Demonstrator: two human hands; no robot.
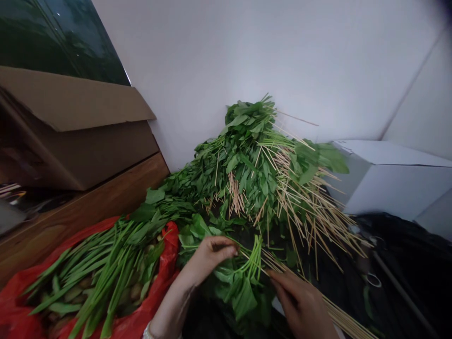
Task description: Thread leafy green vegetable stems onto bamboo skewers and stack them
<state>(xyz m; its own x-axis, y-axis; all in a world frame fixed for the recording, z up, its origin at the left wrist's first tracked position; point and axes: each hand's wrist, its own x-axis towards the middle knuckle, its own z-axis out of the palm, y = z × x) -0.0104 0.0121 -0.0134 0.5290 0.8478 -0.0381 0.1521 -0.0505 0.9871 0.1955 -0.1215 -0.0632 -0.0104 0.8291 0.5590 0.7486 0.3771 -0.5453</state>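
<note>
My left hand (212, 258) is closed with thumb and fingertips together at the tip of a thin stick, left of a small bunch of green leafy stems (251, 268). The stick passes across the stems. My right hand (300, 301) is closed just right of the bunch, with its fingers pinched on the stick. The leaves of the bunch hang down between both hands. Beyond them rises a large heap of leafy bunches (243, 141) on sticks, with many pale sticks (303, 212) jutting out to the right.
A red bag (171, 254) at the left holds long green stalks (113, 263) and roundish brown items. Behind it is an open cardboard box (95, 150) on a wooden surface (116, 190). A white box (406, 183) and black plastic (402, 254) lie right. Loose sticks (346, 313) stretch toward the lower right.
</note>
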